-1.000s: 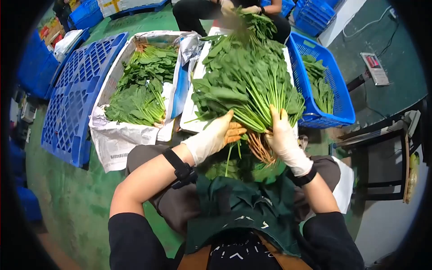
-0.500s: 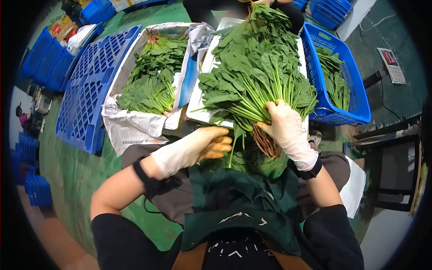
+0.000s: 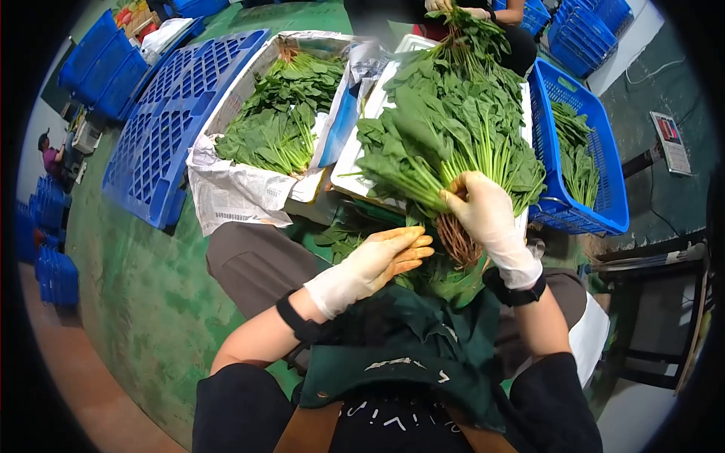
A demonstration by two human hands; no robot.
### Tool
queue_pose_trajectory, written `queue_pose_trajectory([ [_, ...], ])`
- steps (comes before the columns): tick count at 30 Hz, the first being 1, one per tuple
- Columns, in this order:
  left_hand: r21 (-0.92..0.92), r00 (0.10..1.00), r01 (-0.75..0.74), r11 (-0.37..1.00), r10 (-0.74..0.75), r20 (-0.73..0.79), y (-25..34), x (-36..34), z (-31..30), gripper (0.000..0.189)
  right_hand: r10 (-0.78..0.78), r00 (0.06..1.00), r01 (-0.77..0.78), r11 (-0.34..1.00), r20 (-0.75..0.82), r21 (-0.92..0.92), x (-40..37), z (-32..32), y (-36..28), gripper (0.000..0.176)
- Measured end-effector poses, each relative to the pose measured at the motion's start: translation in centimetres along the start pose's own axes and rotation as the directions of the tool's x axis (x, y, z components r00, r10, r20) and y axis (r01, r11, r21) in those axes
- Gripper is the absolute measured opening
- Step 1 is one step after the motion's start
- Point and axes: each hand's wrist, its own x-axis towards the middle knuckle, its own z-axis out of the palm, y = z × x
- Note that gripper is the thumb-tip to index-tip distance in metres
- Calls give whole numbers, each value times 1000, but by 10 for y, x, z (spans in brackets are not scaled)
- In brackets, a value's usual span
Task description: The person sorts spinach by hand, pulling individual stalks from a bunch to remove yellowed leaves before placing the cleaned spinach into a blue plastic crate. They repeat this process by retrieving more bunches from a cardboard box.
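Note:
Leafy greens [image 3: 483, 113] with pale stems and reddish roots are heaped on a white foam box [image 3: 353, 162] in front of me. My right hand [image 3: 487, 215], in a pale glove, pinches stems of a bunch near the heap's front edge, above the brown-red roots [image 3: 455, 243]. My left hand [image 3: 377, 264], gloved and stained yellow at the fingertips, has its fingers stretched out with nothing in it. It is just left of the roots, over loose leaves by my green apron [image 3: 400, 325].
A newspaper-lined box [image 3: 226, 185] of greens and a blue pallet [image 3: 162, 113] lie left. Right are a blue basket [image 3: 615, 177] with greens and a scale display [image 3: 671, 140]. Across from me, a person's gloved hands [image 3: 457, 9] hold greens. Blue crates [image 3: 102, 64] stand far left.
The view has shifted, so the boxes appear further right. My right hand has lifted the stems slightly, and the leaves tilt up. My left hand stays extended, closer to the roots.

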Motion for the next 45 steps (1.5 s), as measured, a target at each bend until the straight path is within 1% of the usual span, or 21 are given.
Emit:
queue_pose_trajectory([
  [3,-224,998,-51,973,59,29,-7,26,3,39,217,971,-241,893,105,380,-10,0,-16,26],
  [6,-343,988,-152,927,131,-83,-12,43,1,31,291,957,-262,835,17,483,-26,27,-18,24],
  [8,-322,969,-244,915,240,-53,-18,51,-1,23,182,975,-102,877,-129,469,-36,43,-20,19],
  [11,-154,942,-251,956,204,-267,-17,55,0,30,225,961,-82,791,-163,606,-46,47,-37,15],
  [14,-247,942,-327,912,294,-161,-9,61,-7,29,292,901,132,520,-321,844,-50,89,-25,11],
  [16,-281,949,-314,907,299,-98,-10,69,-18,27,389,899,9,444,-202,896,-57,65,-40,10],
  [20,-400,975,-194,896,222,24,-13,76,-40,21,475,861,-195,-19,181,981,-84,26,-49,16],
  [21,-405,973,-166,899,217,82,-12,74,-44,20,198,898,-413,75,392,908,-90,14,-37,19],
  [22,-412,967,-139,901,213,140,-11,72,-49,19,-70,799,-570,231,598,789,-94,1,-28,23],
  [23,-392,964,-136,910,213,159,-10,71,-53,17,-42,467,-800,405,883,443,-89,-23,-37,28],
  [24,-393,952,-130,910,226,208,-12,75,-60,17,-51,477,-711,564,877,420,-92,-33,-39,28],
  [27,-374,952,-123,919,216,218,-17,77,-57,20,209,771,-592,581,601,559,-66,-42,-56,21],
  [28,-352,952,-167,921,244,187,-20,79,-57,22,259,929,-370,657,264,656,-59,-15,-54,19],
  [30,-323,949,-209,923,271,161,-28,82,-56,25,155,971,-67,909,-184,411,-29,28,-49,27],
  [32,-242,905,-347,906,391,166,-36,82,-57,31,92,983,-68,986,-159,150,-12,67,-32,29],
  [38,-272,893,-404,874,440,89,-31,83,-58,37,327,942,-246,823,-73,513,-16,96,-34,23],
  [40,-463,889,-376,803,454,66,-31,91,-59,34,381,903,-195,774,-197,603,-27,95,-43,17],
  [41,-542,904,-309,781,419,89,-31,90,-61,29,462,874,-121,503,-148,856,-32,97,-50,13],
  [42,-546,905,-305,781,416,89,-29,87,-62,29,366,890,0,598,-273,802,-42,99,-47,12],
  [44,-569,944,-213,794,318,91,-26,85,-63,24,352,914,45,410,-203,911,-59,84,-56,13],
  [45,-614,975,-155,774,220,30,-23,84,-61,19,221,975,-124,450,25,884,-64,59,-57,13],
])
